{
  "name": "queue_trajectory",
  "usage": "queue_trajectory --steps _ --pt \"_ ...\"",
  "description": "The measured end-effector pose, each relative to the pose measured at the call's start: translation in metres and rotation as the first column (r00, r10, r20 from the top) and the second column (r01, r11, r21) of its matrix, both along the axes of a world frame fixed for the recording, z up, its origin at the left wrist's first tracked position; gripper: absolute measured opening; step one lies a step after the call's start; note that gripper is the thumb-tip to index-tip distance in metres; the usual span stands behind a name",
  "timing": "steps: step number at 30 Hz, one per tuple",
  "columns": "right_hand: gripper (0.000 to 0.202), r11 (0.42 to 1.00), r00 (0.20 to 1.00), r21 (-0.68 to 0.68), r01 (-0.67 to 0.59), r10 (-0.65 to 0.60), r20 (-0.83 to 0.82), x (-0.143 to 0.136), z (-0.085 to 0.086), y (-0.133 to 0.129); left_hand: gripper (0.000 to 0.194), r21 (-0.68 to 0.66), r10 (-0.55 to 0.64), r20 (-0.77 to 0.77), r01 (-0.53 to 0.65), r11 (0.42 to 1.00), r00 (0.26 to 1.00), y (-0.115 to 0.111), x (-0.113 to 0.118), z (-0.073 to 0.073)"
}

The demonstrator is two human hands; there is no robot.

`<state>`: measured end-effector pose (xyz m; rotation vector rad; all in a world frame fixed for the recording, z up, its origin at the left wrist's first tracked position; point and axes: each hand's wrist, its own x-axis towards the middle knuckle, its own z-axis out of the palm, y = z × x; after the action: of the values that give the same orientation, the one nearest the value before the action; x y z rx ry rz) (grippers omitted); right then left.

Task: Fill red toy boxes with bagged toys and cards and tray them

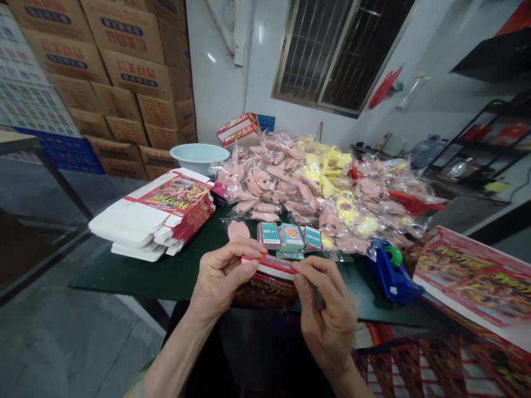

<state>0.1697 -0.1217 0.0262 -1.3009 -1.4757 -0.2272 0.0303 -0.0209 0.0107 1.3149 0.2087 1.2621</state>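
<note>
Between both hands is a red printed cardboard box (267,287) at the table's near edge, its top edge facing me. My left hand (219,276) pinches the box's upper left corner between thumb and fingers. At the upper right corner, my right hand (326,309) grips the edge the same way. Just beyond the box sit small stacks of cards (292,235) with teal and orange faces. A pink packet (238,229) in clear plastic lies beside them, behind my left hand. The box's lower part is dark and hard to make out.
Flattened boxes (136,215) are stacked at left. Bagged pink and yellow pieces (282,171) heap across the table's back, beside a pale blue basin (199,155). A blue tape dispenser (392,271) stands right, near a large printed box (477,276). More red boxes (440,359) are below right.
</note>
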Motion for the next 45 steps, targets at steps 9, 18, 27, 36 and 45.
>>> queue_trajectory --steps 9,18,27,36,45 --pt "0.040 0.997 0.999 0.076 -0.029 0.032 -0.043 0.002 -0.032 0.008 0.011 0.049 0.074 0.034 -0.076 0.996 0.997 0.005 0.003 -0.010" --pt "0.019 0.982 0.985 -0.070 -0.173 0.173 -0.009 0.016 0.009 0.009 0.011 0.154 0.145 0.026 -0.147 0.977 0.989 0.006 0.005 -0.012" --pt "0.040 0.992 0.983 -0.053 -0.117 0.123 0.133 0.015 -0.015 -0.006 0.014 0.149 0.149 0.061 -0.157 0.976 0.987 0.002 0.006 -0.012" --pt "0.032 0.984 0.984 -0.008 -0.177 0.177 -0.006 0.024 -0.017 0.013 0.032 0.590 0.472 -0.206 -0.276 0.759 0.857 0.002 -0.004 -0.007" --pt "0.021 0.818 0.775 -0.183 0.545 -0.575 -0.264 0.142 -0.022 -0.040 0.021 0.657 0.751 -0.055 -0.543 0.523 0.657 0.001 0.027 -0.024"
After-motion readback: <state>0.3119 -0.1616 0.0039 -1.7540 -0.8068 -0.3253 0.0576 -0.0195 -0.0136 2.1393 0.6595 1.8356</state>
